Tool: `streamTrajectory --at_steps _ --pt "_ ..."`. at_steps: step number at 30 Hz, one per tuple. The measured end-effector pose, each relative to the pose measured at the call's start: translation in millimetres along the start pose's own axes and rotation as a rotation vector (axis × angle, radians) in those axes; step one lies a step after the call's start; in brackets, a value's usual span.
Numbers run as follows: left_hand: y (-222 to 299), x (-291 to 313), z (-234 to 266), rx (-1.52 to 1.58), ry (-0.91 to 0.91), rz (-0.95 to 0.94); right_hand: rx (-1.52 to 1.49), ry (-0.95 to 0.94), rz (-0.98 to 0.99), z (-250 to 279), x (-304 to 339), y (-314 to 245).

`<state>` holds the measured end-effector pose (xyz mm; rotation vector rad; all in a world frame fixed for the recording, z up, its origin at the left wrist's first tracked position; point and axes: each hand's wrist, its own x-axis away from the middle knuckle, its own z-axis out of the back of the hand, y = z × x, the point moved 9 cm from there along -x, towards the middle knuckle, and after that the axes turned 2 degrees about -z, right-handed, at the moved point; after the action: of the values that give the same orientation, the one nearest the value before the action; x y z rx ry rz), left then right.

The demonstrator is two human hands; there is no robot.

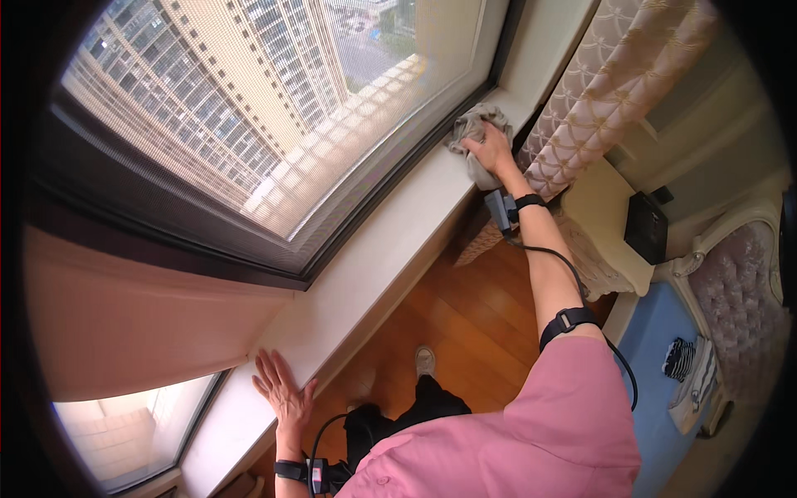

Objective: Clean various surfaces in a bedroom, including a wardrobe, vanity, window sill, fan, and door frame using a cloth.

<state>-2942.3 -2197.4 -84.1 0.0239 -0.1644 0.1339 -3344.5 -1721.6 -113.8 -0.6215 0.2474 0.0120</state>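
Observation:
A crumpled grey cloth (480, 124) lies at the far right end of the white windowsill (378, 236). My right hand (491, 151) grips it and presses it onto the sill, close to the dark window frame and the curtain. Part of the cloth hangs toward the sill's front edge. My left hand (284, 390) rests flat on the near left part of the sill with its fingers spread, holding nothing.
A screened window (274, 108) in a dark frame runs along the sill. A patterned pink curtain (581, 108) hangs at its right end. Beyond my right arm stand a cream bedside cabinet (610, 212) with a black box (646, 228), and a bed with blue bedding (656, 332).

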Motion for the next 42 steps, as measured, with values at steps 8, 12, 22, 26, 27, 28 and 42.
streamTrajectory --at_steps 8,12,22,26,27,28,42 --pt "-6.0 -0.8 -4.4 0.018 -0.096 0.025 0.164 0.085 -0.124 18.0 -70.2 47.4" --pt "-11.1 3.7 -7.5 -0.012 -0.117 0.037 0.225 0.168 -0.247 14.5 -79.9 56.3" --pt "-9.9 3.5 -9.6 0.05 -0.063 -0.01 0.27 0.232 -0.469 7.3 -32.8 45.0" --pt "-10.2 7.7 -8.0 0.07 0.001 -0.013 0.217 0.232 -0.286 -16.0 17.9 -1.4" --pt "-8.9 8.1 -5.5 0.068 0.023 -0.024 0.221 0.27 -0.283 -21.2 37.7 -14.5" --pt "-6.6 8.7 -2.2 0.095 0.06 -0.037 0.177 0.328 -0.24 -26.1 60.9 -31.6" --pt "-126.5 190.1 32.0 0.719 0.061 -0.22 0.048 -0.13 0.304 -149.8 418.3 -389.8"
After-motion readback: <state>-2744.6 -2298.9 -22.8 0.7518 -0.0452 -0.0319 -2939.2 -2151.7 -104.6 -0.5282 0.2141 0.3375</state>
